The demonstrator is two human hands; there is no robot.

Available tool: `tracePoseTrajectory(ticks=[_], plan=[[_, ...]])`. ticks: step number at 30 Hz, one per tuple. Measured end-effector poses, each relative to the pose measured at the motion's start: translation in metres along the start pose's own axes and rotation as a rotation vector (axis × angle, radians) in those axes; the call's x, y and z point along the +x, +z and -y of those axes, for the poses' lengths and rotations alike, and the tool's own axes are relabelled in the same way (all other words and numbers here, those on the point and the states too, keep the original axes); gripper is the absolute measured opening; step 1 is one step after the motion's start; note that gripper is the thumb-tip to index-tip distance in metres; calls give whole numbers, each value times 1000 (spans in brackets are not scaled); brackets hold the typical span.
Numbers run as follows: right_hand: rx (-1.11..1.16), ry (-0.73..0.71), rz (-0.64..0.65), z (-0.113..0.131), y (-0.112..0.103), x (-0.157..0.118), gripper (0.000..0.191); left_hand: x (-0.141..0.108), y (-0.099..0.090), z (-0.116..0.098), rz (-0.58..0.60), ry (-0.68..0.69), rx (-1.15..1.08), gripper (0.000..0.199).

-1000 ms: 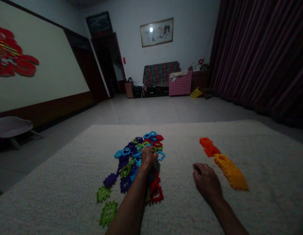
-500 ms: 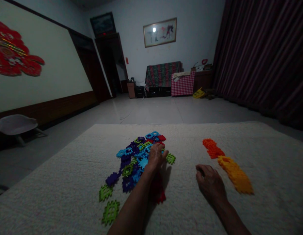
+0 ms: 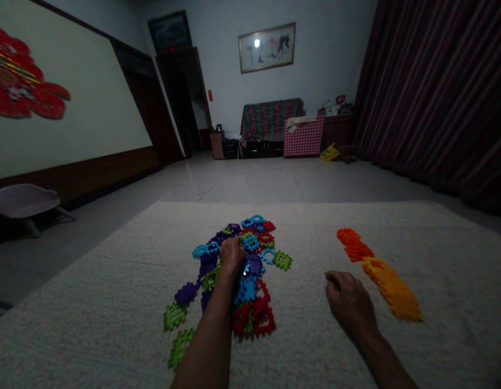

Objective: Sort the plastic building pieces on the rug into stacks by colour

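Note:
My left hand (image 3: 231, 256) is over a pile of toothed plastic building tiles, its fingers bent down among purple, blue and green pieces. It looks closed, but the fingertips are hidden, so what they grip does not show. Red tiles (image 3: 264, 319) lie at the near side of the pile, and a purple tile (image 3: 254, 265) is just right of the hand. My right hand (image 3: 350, 302) rests on the cream mat with its fingers curled in; no piece shows in it. Beside it runs a leaning row of yellow-orange tiles (image 3: 392, 289), with orange-red tiles (image 3: 353, 245) beyond.
Loose green tiles (image 3: 175, 316) and a purple tile (image 3: 186, 293) lie left of the pile. Another green tile (image 3: 282, 260) sits at its right edge. The thick mat (image 3: 307, 356) ends at the tiled floor (image 3: 270, 181). A low chair (image 3: 27, 201) stands at the left.
My left hand has moved left across the pile, uncovering blue, red and purple tiles on the right side. My right hand has stayed in place. The view has shifted slightly.

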State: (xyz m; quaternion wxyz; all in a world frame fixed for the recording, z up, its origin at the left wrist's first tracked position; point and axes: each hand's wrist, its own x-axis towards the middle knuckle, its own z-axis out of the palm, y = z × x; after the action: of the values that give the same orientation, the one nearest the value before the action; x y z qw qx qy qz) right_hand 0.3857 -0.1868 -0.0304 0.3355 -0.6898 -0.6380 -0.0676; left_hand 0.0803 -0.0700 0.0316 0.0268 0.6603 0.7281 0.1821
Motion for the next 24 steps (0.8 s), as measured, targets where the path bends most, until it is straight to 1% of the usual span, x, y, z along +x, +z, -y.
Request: tracePoseTrajectory(ticks=[2,4,7,9,11,14,16,17,19,21,24], plan=[[2,6,4,0,0,0,26,1,-5,-3,25,-1,4,37],[4,4,6,0,-1,0,26,2,-11,-5,24,5,-8,34],[-2,-1,7,1,-2,0,27,2,-19,-12,-44,49,-63,32],[-12,6,6,2,-3,1,28,-1,-22,-21,-82,88,-115,30],[-14,15,4,3,-4,1,28,-6,-23,-32,-83,138,-195,29],[-1,20,11,2,-3,2,28,-14,-18,-48,-35,268,-344,25],[8,12,10,0,-2,2,28,-13,-14,-54,-14,328,-380,25],[10,6,6,-1,-2,2,28,-9,-13,-54,-16,321,-367,26],[12,-1,-5,-2,-1,2,28,4,-14,-47,-31,236,-287,29],[11,-3,-10,-4,0,2,28,24,-17,-33,-42,111,-171,35],[4,-2,-6,-5,1,2,28,54,-23,-6,-60,-57,-44,46]])
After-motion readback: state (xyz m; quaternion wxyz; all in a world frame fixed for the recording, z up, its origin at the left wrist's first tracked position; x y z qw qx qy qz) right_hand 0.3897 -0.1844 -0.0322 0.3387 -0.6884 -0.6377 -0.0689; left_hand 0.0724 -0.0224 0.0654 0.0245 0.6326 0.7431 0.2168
